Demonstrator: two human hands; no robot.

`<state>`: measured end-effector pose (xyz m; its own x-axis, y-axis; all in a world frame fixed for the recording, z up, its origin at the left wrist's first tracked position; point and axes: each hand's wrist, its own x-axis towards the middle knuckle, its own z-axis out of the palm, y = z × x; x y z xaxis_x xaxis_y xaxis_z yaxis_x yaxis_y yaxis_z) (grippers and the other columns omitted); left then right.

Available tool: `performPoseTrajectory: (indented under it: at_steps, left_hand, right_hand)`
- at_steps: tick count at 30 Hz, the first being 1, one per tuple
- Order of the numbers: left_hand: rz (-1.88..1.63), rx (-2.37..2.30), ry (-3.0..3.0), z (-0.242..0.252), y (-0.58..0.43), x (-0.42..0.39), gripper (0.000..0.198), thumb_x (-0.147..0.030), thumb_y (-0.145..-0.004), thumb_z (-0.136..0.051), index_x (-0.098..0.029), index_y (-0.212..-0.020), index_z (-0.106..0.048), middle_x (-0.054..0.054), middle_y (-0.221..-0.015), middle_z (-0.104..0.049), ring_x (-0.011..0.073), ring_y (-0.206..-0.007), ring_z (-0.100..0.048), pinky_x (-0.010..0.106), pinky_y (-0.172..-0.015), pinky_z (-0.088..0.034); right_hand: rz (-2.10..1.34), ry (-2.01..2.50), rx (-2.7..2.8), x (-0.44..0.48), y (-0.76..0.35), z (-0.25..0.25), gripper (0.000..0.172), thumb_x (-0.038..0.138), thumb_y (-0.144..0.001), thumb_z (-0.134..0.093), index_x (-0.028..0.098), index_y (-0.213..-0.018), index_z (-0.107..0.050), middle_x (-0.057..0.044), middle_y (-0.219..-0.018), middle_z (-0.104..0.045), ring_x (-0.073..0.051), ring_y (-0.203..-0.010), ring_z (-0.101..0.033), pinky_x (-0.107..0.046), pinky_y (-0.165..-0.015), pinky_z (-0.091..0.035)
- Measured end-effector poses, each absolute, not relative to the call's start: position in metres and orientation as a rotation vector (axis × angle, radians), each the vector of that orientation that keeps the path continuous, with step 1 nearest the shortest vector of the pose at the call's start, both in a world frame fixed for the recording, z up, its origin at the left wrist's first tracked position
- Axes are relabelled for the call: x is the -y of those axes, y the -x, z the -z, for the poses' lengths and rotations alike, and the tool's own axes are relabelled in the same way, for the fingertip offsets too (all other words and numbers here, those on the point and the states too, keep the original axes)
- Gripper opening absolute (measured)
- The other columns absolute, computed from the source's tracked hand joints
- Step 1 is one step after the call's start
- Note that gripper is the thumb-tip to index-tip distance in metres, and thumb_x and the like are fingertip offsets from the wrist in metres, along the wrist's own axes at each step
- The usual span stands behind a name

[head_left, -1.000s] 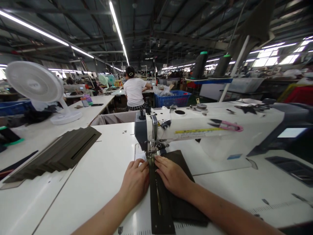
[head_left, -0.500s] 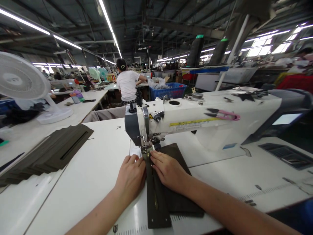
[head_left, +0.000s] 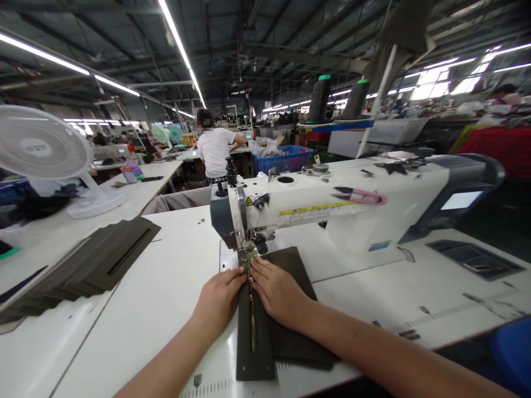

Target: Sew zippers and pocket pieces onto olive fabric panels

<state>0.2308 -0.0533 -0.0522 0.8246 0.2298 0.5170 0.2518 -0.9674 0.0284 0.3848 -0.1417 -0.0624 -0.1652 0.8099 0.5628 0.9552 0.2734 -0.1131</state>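
A dark olive fabric piece (head_left: 290, 342) with a brass zipper (head_left: 251, 323) down its left strip lies on the white table under the needle of a white sewing machine (head_left: 332, 207). My left hand (head_left: 219, 301) lies flat on the fabric's left edge, fingertips close to the presser foot (head_left: 248, 256). My right hand (head_left: 277, 290) presses flat on the fabric just right of the zipper. The fingers of both hands are stretched out and grip nothing.
A stack of dark olive pieces (head_left: 91, 262) lies to the left. Pink thread snips (head_left: 363, 194) rest on the machine arm. A white fan (head_left: 45, 152) stands at the left. A person in a white shirt (head_left: 215, 152) works beyond, near a blue basket (head_left: 286, 160).
The fabric has fed away from me under the needle, so less of it hangs toward the table's front edge. Both hands have followed it forward, keeping their positions beside the zipper.
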Motion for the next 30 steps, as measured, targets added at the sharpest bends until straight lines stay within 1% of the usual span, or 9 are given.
performPoseTrajectory:
  at_steps: [4, 9, 15, 23, 27, 30]
  left_hand:
    - [0.792, 0.344, 3.002, 0.048, -0.229, 0.049, 0.025, -0.009, -0.079, -0.046, -0.016, -0.096, -0.062, 0.009, -0.101, -0.065, 0.0201, -0.090, -0.063, 0.035, -0.081, -0.053]
    - [0.675, 0.372, 3.044, 0.043, -0.229, 0.050, 0.023, -0.009, -0.079, -0.049, -0.015, -0.096, -0.062, 0.010, -0.105, -0.064, 0.0210, -0.092, -0.062, 0.035, -0.082, -0.052]
    - [0.628, 0.378, 3.087, 0.041, -0.232, 0.051, 0.024, -0.010, -0.079, -0.047, -0.014, -0.098, -0.061, 0.009, -0.106, -0.064, 0.0213, -0.092, -0.061, 0.035, -0.082, -0.051]
    - [0.539, 0.359, 3.035, 0.037, -0.241, 0.047, 0.025, -0.010, -0.079, -0.042, -0.012, -0.097, -0.060, 0.011, -0.099, -0.064, 0.0234, -0.085, -0.060, 0.038, -0.076, -0.052]
    - [0.477, 0.430, 3.006, 0.037, -0.246, 0.046, 0.024, -0.008, -0.077, -0.045, -0.013, -0.095, -0.059, 0.010, -0.092, -0.063, 0.0221, -0.080, -0.060, 0.035, -0.072, -0.051]
    - [0.460, 0.492, 2.990, 0.039, -0.249, 0.048, 0.023, -0.008, -0.075, -0.046, -0.013, -0.094, -0.058, 0.009, -0.091, -0.061, 0.0216, -0.078, -0.059, 0.035, -0.071, -0.051]
  right_hand:
    - [0.418, 1.663, 2.015, 0.140, -0.375, 0.065, 0.034, 0.011, -0.084, -0.039, -0.002, -0.107, -0.060, -0.021, -0.115, -0.057, -0.027, -0.111, -0.052, -0.038, -0.098, -0.040]
    - [0.401, 1.708, 2.045, 0.141, -0.375, 0.064, 0.035, 0.012, -0.086, -0.038, -0.003, -0.109, -0.059, -0.021, -0.117, -0.056, -0.028, -0.112, -0.050, -0.038, -0.099, -0.038]
    - [0.321, 1.757, 2.092, 0.142, -0.378, 0.061, 0.037, 0.014, -0.087, -0.037, -0.003, -0.113, -0.056, -0.022, -0.121, -0.053, -0.029, -0.115, -0.046, -0.038, -0.100, -0.037]
    - [0.315, 1.700, 2.140, 0.135, -0.389, 0.057, 0.037, 0.016, -0.089, -0.036, -0.003, -0.114, -0.054, -0.020, -0.121, -0.053, -0.026, -0.117, -0.044, -0.035, -0.102, -0.034]
    - [0.318, 1.599, 2.137, 0.127, -0.400, 0.058, 0.034, 0.015, -0.089, -0.036, -0.001, -0.109, -0.057, -0.019, -0.117, -0.056, -0.024, -0.114, -0.048, -0.034, -0.102, -0.035]
    - [0.246, 1.515, 2.122, 0.125, -0.407, 0.056, 0.032, 0.013, -0.088, -0.035, 0.002, -0.107, -0.059, -0.017, -0.114, -0.058, -0.022, -0.111, -0.051, -0.033, -0.100, -0.038]
